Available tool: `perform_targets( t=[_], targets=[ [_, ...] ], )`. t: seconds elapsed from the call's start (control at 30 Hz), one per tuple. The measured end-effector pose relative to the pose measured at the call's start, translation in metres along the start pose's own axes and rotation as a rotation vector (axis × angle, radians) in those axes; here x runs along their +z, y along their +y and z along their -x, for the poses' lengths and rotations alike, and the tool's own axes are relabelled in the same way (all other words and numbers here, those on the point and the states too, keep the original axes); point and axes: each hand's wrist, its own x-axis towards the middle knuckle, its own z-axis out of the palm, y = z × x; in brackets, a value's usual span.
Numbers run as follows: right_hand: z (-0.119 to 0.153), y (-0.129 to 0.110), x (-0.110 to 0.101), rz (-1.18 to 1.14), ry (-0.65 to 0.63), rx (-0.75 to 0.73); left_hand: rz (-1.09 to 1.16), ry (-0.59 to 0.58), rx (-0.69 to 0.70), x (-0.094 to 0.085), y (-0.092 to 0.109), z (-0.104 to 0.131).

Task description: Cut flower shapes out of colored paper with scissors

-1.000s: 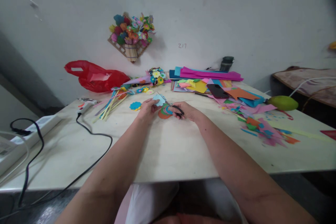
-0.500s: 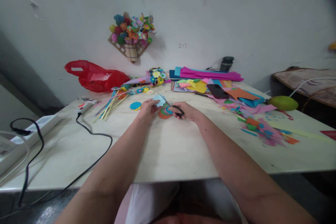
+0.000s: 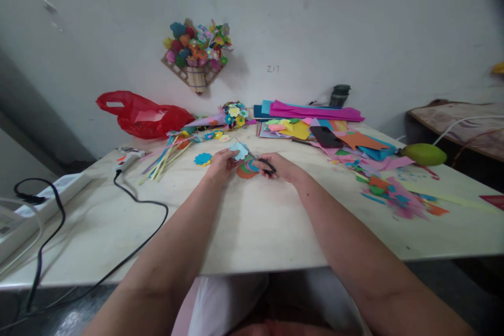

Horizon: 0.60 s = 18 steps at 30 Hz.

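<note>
Between the fingers of my left hand [image 3: 221, 164] is a light blue paper piece [image 3: 239, 150] with a scalloped edge. My right hand [image 3: 277, 164] is closed round the black handles of a pair of scissors [image 3: 268, 165], whose blades lie against the paper's right side. Several coloured paper circles [image 3: 247, 171], orange, green and blue among them, lie on the table beneath and between my hands. Left of my left hand, a blue paper flower [image 3: 202, 158] rests on the table with some yellow paper under it.
A red plastic bag [image 3: 147, 118], paper strips [image 3: 167, 157] and a glue gun [image 3: 129, 158] with a black cable are at left. Coloured sheets [image 3: 315, 111], a phone [image 3: 326, 137], paper scraps [image 3: 401, 197] and a green fruit [image 3: 424, 154] lie at right. A paper bouquet [image 3: 235, 114] stands behind.
Almost nothing differs. My hands, the scissors and the light blue paper keep nearly the same place, and the whole view has shifted very slightly.
</note>
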Motion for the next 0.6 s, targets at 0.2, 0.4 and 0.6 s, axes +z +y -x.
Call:
perform_targets(
  t=[0.2, 0.4, 0.6],
  targets=[
    [-0.0002, -0.0005, 0.0000, 0.010, 0.012, -0.014, -0.005, 0.002, -0.006, 0.0000, -0.0008, -0.0010],
    [-0.0005, -0.0007, 0.0006, 0.007, 0.018, -0.019, 0.011, -0.006, -0.006, 0.0002, -0.0012, -0.0007],
    [-0.0036, 0.0037, 0.0007, -0.020, 0.017, -0.046, 0.042, -0.015, -0.002, 0.0032, -0.0007, 0.0015]
  ],
)
